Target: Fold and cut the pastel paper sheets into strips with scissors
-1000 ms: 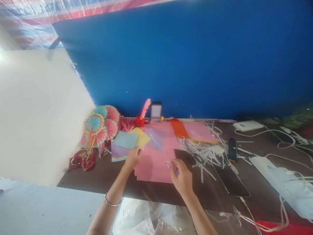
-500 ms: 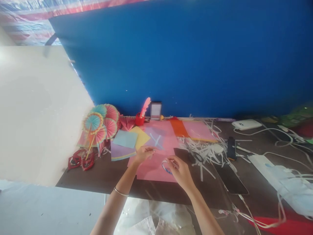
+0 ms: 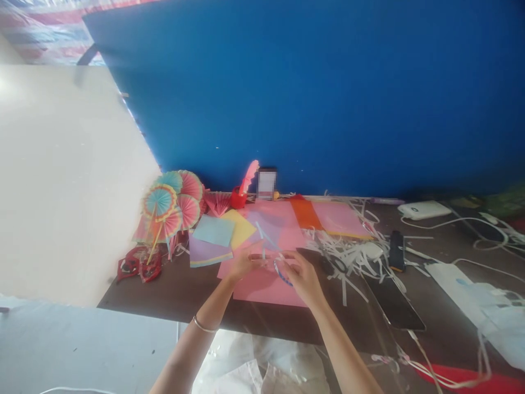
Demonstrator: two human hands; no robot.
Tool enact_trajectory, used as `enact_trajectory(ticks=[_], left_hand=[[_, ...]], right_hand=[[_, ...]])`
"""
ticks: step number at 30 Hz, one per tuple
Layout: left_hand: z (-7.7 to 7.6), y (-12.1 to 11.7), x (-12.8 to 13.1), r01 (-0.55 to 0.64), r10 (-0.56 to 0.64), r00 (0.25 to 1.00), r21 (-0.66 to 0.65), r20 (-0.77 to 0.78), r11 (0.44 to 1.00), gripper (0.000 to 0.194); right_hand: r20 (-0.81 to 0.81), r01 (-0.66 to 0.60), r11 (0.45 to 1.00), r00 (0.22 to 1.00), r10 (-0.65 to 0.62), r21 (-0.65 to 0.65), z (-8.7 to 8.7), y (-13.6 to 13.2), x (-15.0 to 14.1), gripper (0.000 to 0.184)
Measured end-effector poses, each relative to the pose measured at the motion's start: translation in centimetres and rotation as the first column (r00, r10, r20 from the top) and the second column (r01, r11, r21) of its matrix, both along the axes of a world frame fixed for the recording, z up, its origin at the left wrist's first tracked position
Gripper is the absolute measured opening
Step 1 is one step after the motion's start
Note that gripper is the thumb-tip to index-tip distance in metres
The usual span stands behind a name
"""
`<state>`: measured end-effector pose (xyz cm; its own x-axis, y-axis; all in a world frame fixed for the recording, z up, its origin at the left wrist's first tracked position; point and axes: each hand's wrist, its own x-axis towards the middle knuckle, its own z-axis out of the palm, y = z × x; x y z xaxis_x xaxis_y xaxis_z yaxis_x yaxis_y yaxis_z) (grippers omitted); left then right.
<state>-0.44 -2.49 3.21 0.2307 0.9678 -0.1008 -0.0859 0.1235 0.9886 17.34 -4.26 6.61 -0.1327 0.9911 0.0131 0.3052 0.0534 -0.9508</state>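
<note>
- Narrow ring (image 3: 282,275), blue and white, tilted, held in the fingers of the right hand (image 3: 302,276).
- Pink sheet (image 3: 262,290), lying flat beneath both hands.
- Pale thin strips (image 3: 268,236), just beyond the fingertips of the left hand (image 3: 246,261); their near ends blurred.

Thin silver bangle (image 3: 205,326) on my left forearm (image 3: 186,350), right forearm (image 3: 344,350) bare; whitish clothing (image 3: 241,372), folded, blurry.

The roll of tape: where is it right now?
In the head view, the roll of tape is just right of centre, in the fingers of the right hand, over the pink paper, with the left hand to its left.
</note>
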Motion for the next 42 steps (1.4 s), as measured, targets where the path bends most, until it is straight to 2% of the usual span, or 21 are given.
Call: enact_trajectory(ticks=[3, 8, 11, 14, 20, 24, 27, 31, 35, 38, 42], left_hand=[[0.0, 0.0, -0.2, 0.089, -0.089, 0.996, 0.023, -0.003, 0.996, 0.065], [-0.8, 0.0, -0.8, 0.275, -0.266, 0.955, -0.054, 0.130, 0.960, 0.069], [-1.0, -0.1, -0.9, 0.343, -0.328, 0.928, -0.061, 0.176, 0.937, 0.070], [-0.8, -0.3, -0.9, 0.425, -0.412, 0.898, -0.056, 0.155, 0.904, 0.071], [-0.2, -0.3, -0.8, 0.492, -0.492, 0.859, 0.039, 0.146, 0.870, 0.076], [-0.7, -0.2, -0.8, 0.521, -0.521, 0.822, 0.065, 0.227, 0.851, 0.087], [-1.4, 0.0, -0.9, 0.462, -0.451, 0.849, 0.027, 0.275, 0.887, 0.086], [-1.9, 0.4, -1.1, 0.272, -0.253, 0.953, -0.104, 0.167, 0.957, 0.060], [-2.0, 0.6, -0.9, 0.111, -0.075, 0.981, -0.206, 0.177, 0.972, 0.047], [-1.9, 0.6, -0.7, -0.040, 0.105, 0.949, -0.218, 0.297, 0.975, 0.041], [-1.5, 0.6, -0.2, -0.190, 0.281, 0.846, -0.238, 0.452, 0.953, 0.031]], right_hand=[[-0.026, 0.048, 0.997, 0.999, -0.046, 0.057, -0.7, 0.3, 0.2, 0.032], [-0.059, 0.173, 0.979, 0.984, -0.167, 0.110, -2.0, 0.8, -0.1, 0.044], [-0.122, 0.224, 0.971, 0.970, -0.213, 0.089, -2.4, 0.9, -0.7, 0.050], [-0.265, 0.233, 0.972, 0.940, -0.216, 0.032, -2.2, 0.9, -1.4, 0.054], [-0.348, 0.353, 0.935, 0.875, -0.335, -0.013, -1.5, 0.7, -2.2, 0.043], [-0.400, 0.473, 0.881, 0.802, -0.445, -0.031, -1.4, 0.7, -2.6, 0.040], [-0.461, 0.542, 0.840, 0.737, -0.494, -0.034, -1.6, 0.7, -2.7, 0.041], [-0.552, 0.596, 0.802, 0.655, -0.516, -0.042, -1.7, 1.0, -2.6, 0.041], [-0.578, 0.655, 0.755, 0.620, -0.531, 0.009, -1.3, 1.0, -2.4, 0.040], [-0.574, 0.679, 0.732, 0.618, -0.537, 0.046, -1.2, 1.0, -2.2, 0.041], [-0.568, 0.648, 0.761, 0.641, -0.517, 0.038, -1.9, 0.7, -2.3, 0.042]])
